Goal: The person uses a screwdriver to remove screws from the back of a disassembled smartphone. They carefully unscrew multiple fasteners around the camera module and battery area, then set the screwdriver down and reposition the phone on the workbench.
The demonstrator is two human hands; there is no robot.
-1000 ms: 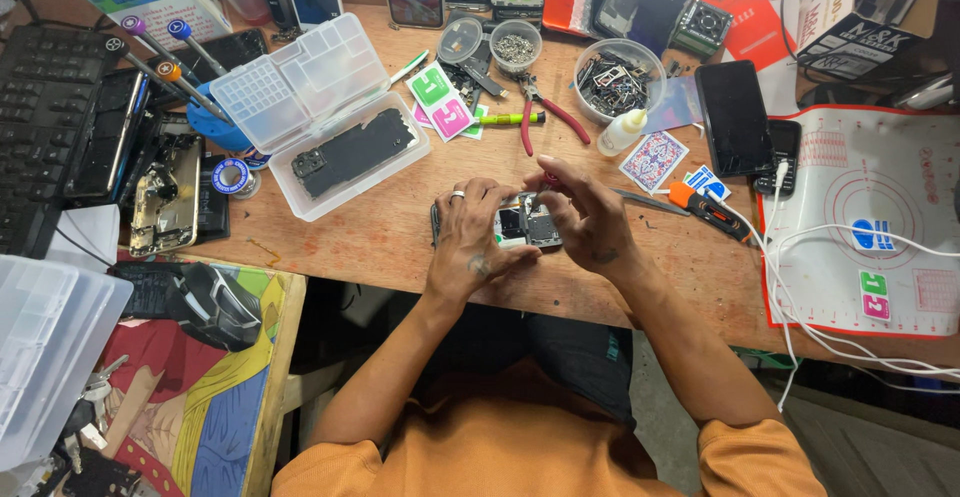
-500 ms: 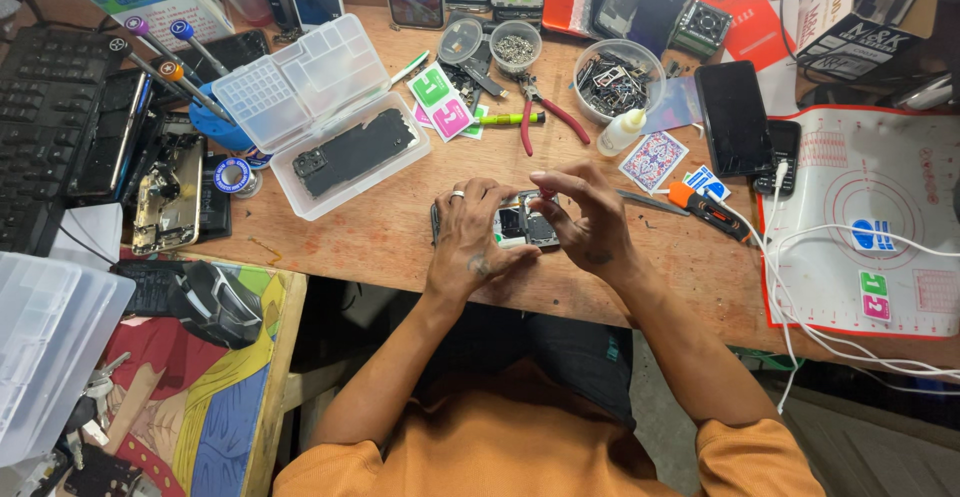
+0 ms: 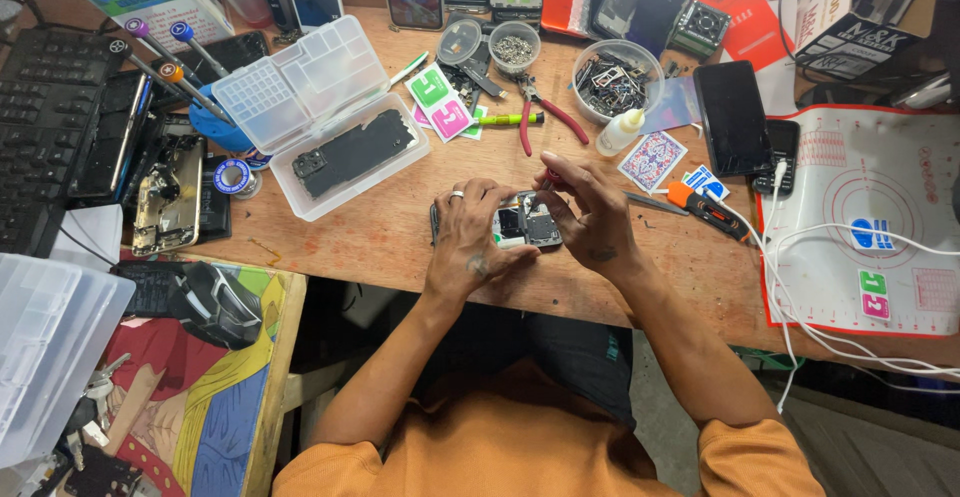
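Near the counter's [image 3: 380,247] front edge, the left hand [image 3: 470,242] grips the opened phone [image 3: 525,225] steady so the right hand [image 3: 585,212], pinching a red-handled tool [image 3: 551,176], should press lightly.

The person wears an orange short-sleeved shirt [image 3: 540,437], plain in cut, with sleeves ending above the elbows and both forearms bare. Dark trousers [image 3: 560,347] show at the lap below the desk edge. The left hand [image 3: 470,242] carries a silver ring on one finger (a plain band, no stone discernible). The right hand [image 3: 590,219] bears a small dark mark on its back, too small to identify.
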